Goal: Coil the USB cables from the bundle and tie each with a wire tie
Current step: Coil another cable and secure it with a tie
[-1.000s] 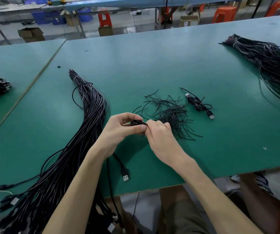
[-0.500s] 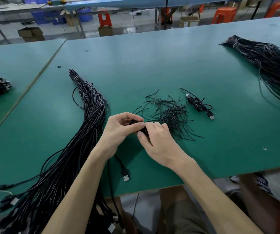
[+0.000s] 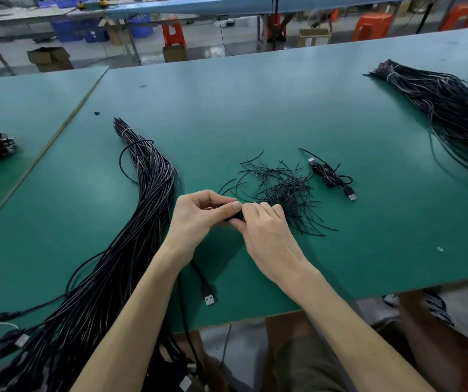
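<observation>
Pinching coiled cable — left hand, right hand together.

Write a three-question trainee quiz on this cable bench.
1. True or false: the left hand lies idle on the table.
2. Where do the loose ties lie? A) left of the bundle B) between the hands and the coiled cable C) on the floor
3. How many coiled cables lie just right of the ties?

Key
1. False: with the right hand it grips a coil.
2. B
3. One
</observation>
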